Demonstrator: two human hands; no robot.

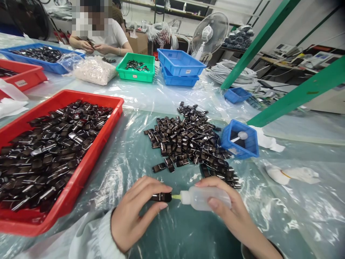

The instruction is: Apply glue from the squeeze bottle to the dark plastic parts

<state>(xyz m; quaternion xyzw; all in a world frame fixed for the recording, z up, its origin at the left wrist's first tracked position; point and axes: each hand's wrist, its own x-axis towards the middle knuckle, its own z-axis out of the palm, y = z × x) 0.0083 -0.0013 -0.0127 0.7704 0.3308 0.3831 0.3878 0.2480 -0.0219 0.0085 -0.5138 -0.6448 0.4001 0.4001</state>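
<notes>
At the near edge of a bench under clear plastic sheeting (296, 223), my left hand (134, 212) pinches a small black part (161, 196) between thumb and fingers. My right hand (226, 207) grips a white squeeze bottle (202, 198), its yellowish nozzle meeting the part's end. Just beyond lies a loose pile of like black parts (188, 140), a small blue tray (225, 138) against its right side. To the left, a red tray (90, 160) is filled with more of them. Farther off stand a green tray (134, 76) and stacked blue trays (175, 79). At the far side a seated person (99, 36) works with both hands, a white fan (210, 34) to the right. Green steel beams (296, 95) slant across the right.
</notes>
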